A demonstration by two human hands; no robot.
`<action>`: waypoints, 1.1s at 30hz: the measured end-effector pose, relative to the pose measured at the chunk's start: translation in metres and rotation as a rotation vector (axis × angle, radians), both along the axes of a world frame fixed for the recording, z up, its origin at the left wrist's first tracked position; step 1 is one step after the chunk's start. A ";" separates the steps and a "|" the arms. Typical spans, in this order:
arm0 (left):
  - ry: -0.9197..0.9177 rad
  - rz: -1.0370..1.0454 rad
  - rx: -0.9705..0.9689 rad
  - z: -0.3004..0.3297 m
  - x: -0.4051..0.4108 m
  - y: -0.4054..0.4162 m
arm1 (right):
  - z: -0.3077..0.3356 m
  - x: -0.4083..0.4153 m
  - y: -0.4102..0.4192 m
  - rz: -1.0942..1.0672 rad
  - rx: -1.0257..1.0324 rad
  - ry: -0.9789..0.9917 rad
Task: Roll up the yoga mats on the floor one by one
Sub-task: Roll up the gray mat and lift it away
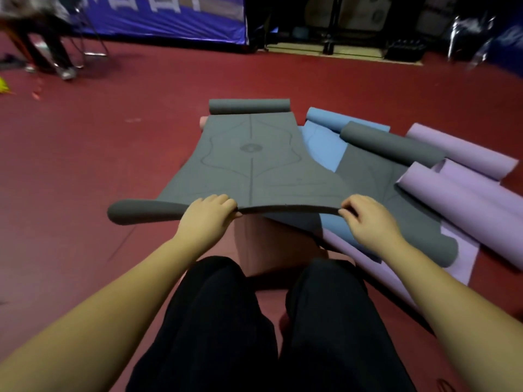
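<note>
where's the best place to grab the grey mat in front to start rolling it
Grip the grey mat along its near short edge, coming from the wearer's side, as the left hand and right hand do now, spaced apart. That edge is lifted and free; the far end is already curled, and the near-left corner curls too, so a hand closer to that corner would probably keep the roll even.
</note>
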State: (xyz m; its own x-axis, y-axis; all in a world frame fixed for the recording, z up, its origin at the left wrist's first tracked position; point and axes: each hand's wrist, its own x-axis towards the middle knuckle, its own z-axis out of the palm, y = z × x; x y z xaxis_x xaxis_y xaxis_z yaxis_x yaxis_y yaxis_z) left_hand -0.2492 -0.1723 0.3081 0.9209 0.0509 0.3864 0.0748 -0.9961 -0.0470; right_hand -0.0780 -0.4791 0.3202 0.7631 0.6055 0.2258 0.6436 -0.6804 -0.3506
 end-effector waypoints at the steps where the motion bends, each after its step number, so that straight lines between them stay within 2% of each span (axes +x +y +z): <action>1: -0.002 -0.017 -0.017 -0.008 -0.005 -0.004 | -0.003 -0.005 -0.005 0.001 -0.030 0.006; 6: 0.018 -0.075 -0.104 -0.042 -0.017 -0.024 | -0.033 -0.041 0.004 0.119 -0.261 0.012; 12: 0.020 -0.102 -0.088 -0.035 -0.015 -0.047 | -0.042 -0.053 0.044 0.107 -0.109 -0.234; 15: 0.128 0.000 -0.177 -0.030 -0.025 -0.054 | -0.038 -0.047 0.038 0.168 -0.090 -0.297; 19: 0.189 0.191 -0.099 -0.049 -0.042 -0.043 | -0.058 -0.050 0.023 0.191 -0.161 -0.095; 21: 0.213 0.218 -0.079 -0.055 -0.046 -0.036 | -0.067 -0.049 0.022 0.188 -0.204 0.009; 25: 0.302 0.238 -0.154 -0.035 -0.036 -0.032 | -0.047 -0.043 0.029 0.141 -0.218 0.109; 28: 0.268 0.295 -0.154 -0.022 -0.040 -0.030 | -0.031 -0.041 0.029 0.133 -0.234 0.191; 33: 0.521 0.390 -0.214 -0.035 -0.047 -0.042 | -0.040 -0.047 0.030 0.123 -0.301 0.490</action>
State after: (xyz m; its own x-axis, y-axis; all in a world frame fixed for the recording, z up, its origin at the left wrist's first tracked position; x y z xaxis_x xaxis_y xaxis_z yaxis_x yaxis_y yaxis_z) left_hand -0.2964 -0.2145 0.2726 0.8826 0.4427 -0.1582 0.4512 -0.8922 0.0205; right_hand -0.1254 -0.4492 0.2802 0.6551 0.6792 -0.3309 0.5359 -0.7265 -0.4301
